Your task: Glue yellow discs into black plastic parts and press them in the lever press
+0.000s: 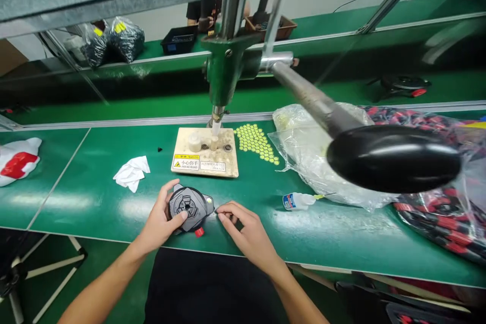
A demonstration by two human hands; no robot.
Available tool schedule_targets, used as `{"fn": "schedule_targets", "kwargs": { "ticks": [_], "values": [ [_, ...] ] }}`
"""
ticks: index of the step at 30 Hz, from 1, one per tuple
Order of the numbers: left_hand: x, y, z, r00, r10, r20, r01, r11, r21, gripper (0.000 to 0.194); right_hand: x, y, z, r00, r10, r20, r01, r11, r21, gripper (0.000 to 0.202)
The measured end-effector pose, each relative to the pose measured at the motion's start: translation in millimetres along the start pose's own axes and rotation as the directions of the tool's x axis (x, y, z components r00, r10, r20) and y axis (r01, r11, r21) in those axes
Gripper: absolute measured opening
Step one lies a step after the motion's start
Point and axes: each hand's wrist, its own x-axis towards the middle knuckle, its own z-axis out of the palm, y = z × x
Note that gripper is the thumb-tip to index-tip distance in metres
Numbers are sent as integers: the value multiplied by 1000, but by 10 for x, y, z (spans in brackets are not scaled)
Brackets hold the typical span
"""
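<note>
Nearest, over bench [341, 235] right half: black lever knob [395, 158] | along back edge, right half: translucent bag [296, 134] | near front edge, left of centre: left hand [161, 220], grip closed around round grey part [198, 202]; possible drop over front edge if loosened | beside part's right tip: right hand [253, 233], fingertips together, grip contents impossible to tell | right of hands: bottle [301, 201] on its side, possible leak from loose nozzle

Green bench [258, 233] — tissue [132, 172], yellow-green discs [256, 143], small bottle [298, 201], clear plastic bags [315, 147].

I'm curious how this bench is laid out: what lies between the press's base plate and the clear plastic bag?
A patch of small yellow-green discs lies between the base plate and the clear plastic bag, in the head view.
</note>
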Motion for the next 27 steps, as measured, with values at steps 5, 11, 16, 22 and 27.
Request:
{"fn": "schedule_targets", "kwargs": {
  "ticks": [5, 11, 16, 22, 27],
  "values": [
    [476, 375, -129, 953, 265, -149, -247, 961, 126, 77, -15, 2, 14, 998, -29, -56, 30, 999, 17, 24],
    [1403, 715, -435, 914, 352, -199, -296, 918, 265, 73, -11, 2, 44, 995, -64, -80, 65, 998, 5, 24],
    [1796, 821, -401, 940, 342, 2, -327, 898, 293, 62, 4, -21, 41, 995, -53, -86, 52, 999, -14, 26],
    [1871, 850, -385, 923, 378, 70, -381, 879, 287, 59, 28, 1, 37, 996, -33, -81, 29, 999, -44, 28],
    [1782, 815, -336, 940, 338, 51, -337, 888, 312, 80, -34, -77, 17, 946, -123, -301, 133, 991, 14, 20]
  ]
}}
